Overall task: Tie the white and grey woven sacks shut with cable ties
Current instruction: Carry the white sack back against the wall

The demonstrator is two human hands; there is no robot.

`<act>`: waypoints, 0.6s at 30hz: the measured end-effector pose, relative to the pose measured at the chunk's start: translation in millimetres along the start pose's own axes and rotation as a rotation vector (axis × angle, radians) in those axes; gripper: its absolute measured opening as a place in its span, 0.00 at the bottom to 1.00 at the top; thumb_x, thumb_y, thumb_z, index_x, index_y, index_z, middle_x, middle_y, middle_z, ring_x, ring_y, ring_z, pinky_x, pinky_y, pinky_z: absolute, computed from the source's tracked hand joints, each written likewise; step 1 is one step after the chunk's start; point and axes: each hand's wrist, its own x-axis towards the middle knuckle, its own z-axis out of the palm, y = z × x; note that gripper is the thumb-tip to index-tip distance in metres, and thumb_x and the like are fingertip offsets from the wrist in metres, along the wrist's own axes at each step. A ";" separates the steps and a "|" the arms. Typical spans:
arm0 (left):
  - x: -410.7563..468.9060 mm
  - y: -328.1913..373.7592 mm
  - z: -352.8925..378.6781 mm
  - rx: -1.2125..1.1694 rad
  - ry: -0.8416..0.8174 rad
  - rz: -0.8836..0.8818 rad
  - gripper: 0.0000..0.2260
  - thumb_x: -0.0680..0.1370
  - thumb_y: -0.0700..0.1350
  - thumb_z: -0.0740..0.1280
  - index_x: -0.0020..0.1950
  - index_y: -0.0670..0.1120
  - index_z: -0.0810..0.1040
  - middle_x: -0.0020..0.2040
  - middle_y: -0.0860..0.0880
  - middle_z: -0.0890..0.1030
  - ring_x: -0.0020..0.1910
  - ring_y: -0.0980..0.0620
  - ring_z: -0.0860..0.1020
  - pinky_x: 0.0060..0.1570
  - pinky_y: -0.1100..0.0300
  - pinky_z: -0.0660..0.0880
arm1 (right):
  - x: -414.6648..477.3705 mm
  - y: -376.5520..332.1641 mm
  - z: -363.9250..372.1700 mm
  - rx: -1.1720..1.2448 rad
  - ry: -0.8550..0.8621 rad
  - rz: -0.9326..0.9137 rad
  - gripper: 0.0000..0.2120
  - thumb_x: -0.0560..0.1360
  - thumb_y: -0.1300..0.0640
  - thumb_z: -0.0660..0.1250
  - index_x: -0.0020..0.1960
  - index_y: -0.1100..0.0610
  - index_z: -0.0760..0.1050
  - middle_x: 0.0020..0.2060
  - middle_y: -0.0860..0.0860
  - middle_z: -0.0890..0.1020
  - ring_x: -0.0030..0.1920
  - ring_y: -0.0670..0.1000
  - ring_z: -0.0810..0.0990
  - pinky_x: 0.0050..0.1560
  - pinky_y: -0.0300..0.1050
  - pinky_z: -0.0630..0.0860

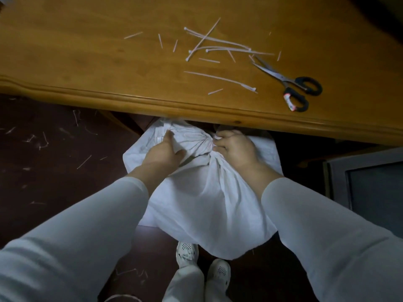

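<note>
A white woven sack (205, 199) stands on the floor just under the table's near edge, its top bunched into a twisted neck. My right hand (234, 147) grips that neck, fingers curled round the gathered cloth. My left hand (166, 150) holds the loose folds of the sack's mouth to the left of the neck. Whether a tie runs round the neck is hidden by my fingers. Several white cable ties (220, 43) lie loose on the wooden table (87, 62), one longer tie (220, 80) nearer the edge.
Black-handled scissors (290, 83) lie on the table at the right, beside cut-off tie ends. More white scraps litter the dark floor (43, 144) at the left. A grey box (368, 184) stands at the right. My white shoes (202, 262) are below the sack.
</note>
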 end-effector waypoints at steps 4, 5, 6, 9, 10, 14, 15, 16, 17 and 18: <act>-4.3 -0.8 -0.4 -0.095 0.172 0.040 0.37 0.72 0.57 0.68 0.75 0.52 0.52 0.62 0.39 0.73 0.65 0.39 0.68 0.61 0.49 0.67 | 4.9 -2.5 7.4 0.066 0.081 0.037 0.09 0.75 0.60 0.63 0.49 0.60 0.82 0.59 0.52 0.79 0.60 0.55 0.75 0.60 0.44 0.68; -8.8 -0.5 0.1 -0.138 0.250 0.045 0.43 0.69 0.58 0.71 0.76 0.50 0.50 0.64 0.39 0.69 0.67 0.39 0.64 0.64 0.48 0.64 | 7.0 -2.1 7.8 0.124 0.092 0.069 0.07 0.74 0.61 0.64 0.46 0.61 0.80 0.56 0.53 0.81 0.58 0.55 0.76 0.58 0.46 0.71; -12.3 -1.2 1.6 -0.199 0.310 0.023 0.51 0.65 0.60 0.74 0.76 0.48 0.46 0.68 0.39 0.64 0.70 0.40 0.60 0.68 0.49 0.60 | 8.5 -1.4 7.6 0.167 0.084 0.091 0.05 0.74 0.61 0.65 0.44 0.61 0.78 0.53 0.53 0.81 0.55 0.55 0.77 0.55 0.47 0.73; -18.5 -5.5 7.4 -0.398 0.256 -0.151 0.66 0.55 0.65 0.77 0.76 0.45 0.36 0.76 0.42 0.43 0.76 0.43 0.43 0.75 0.47 0.45 | 13.1 3.5 5.9 0.186 -0.014 0.091 0.02 0.74 0.58 0.65 0.45 0.56 0.75 0.50 0.52 0.81 0.52 0.53 0.77 0.52 0.47 0.74; -17.9 -9.8 10.9 -0.348 0.169 -0.194 0.67 0.53 0.68 0.75 0.76 0.45 0.36 0.77 0.44 0.39 0.76 0.45 0.39 0.75 0.46 0.42 | 14.2 4.9 4.9 0.192 -0.043 0.099 0.02 0.75 0.57 0.64 0.46 0.54 0.74 0.50 0.52 0.81 0.52 0.53 0.77 0.52 0.48 0.73; -12.8 -23.0 24.5 0.122 -0.240 -0.138 0.64 0.52 0.75 0.68 0.76 0.51 0.38 0.75 0.43 0.31 0.74 0.44 0.31 0.71 0.40 0.37 | 18.1 11.1 7.3 0.260 -0.106 0.174 0.03 0.75 0.52 0.64 0.44 0.50 0.71 0.50 0.52 0.78 0.51 0.53 0.76 0.50 0.46 0.72; -10.9 -22.5 26.3 0.151 -0.258 -0.130 0.63 0.53 0.75 0.69 0.76 0.53 0.37 0.75 0.42 0.32 0.74 0.43 0.32 0.71 0.39 0.40 | 17.7 12.6 9.5 0.275 -0.106 0.186 0.04 0.75 0.52 0.64 0.43 0.50 0.70 0.51 0.52 0.78 0.52 0.53 0.76 0.50 0.46 0.72; -7.3 -22.6 26.9 0.152 -0.235 -0.144 0.62 0.56 0.74 0.69 0.75 0.53 0.36 0.76 0.41 0.35 0.76 0.41 0.37 0.71 0.40 0.44 | 16.3 13.7 12.4 0.289 -0.098 0.200 0.04 0.75 0.52 0.65 0.43 0.50 0.70 0.52 0.53 0.78 0.53 0.53 0.76 0.51 0.46 0.72; -4.2 -22.9 27.0 0.154 -0.188 -0.159 0.59 0.59 0.72 0.69 0.76 0.52 0.37 0.77 0.40 0.40 0.76 0.40 0.44 0.71 0.41 0.49 | 14.2 14.7 16.4 0.309 -0.083 0.218 0.05 0.75 0.51 0.65 0.43 0.50 0.71 0.52 0.52 0.78 0.54 0.53 0.76 0.51 0.45 0.71; -1.8 -24.2 27.5 0.191 -0.145 -0.160 0.55 0.61 0.71 0.69 0.76 0.51 0.41 0.76 0.40 0.48 0.75 0.39 0.51 0.70 0.42 0.53 | 11.1 14.8 21.0 0.329 -0.070 0.238 0.05 0.75 0.51 0.66 0.43 0.50 0.71 0.53 0.52 0.79 0.54 0.52 0.75 0.50 0.44 0.70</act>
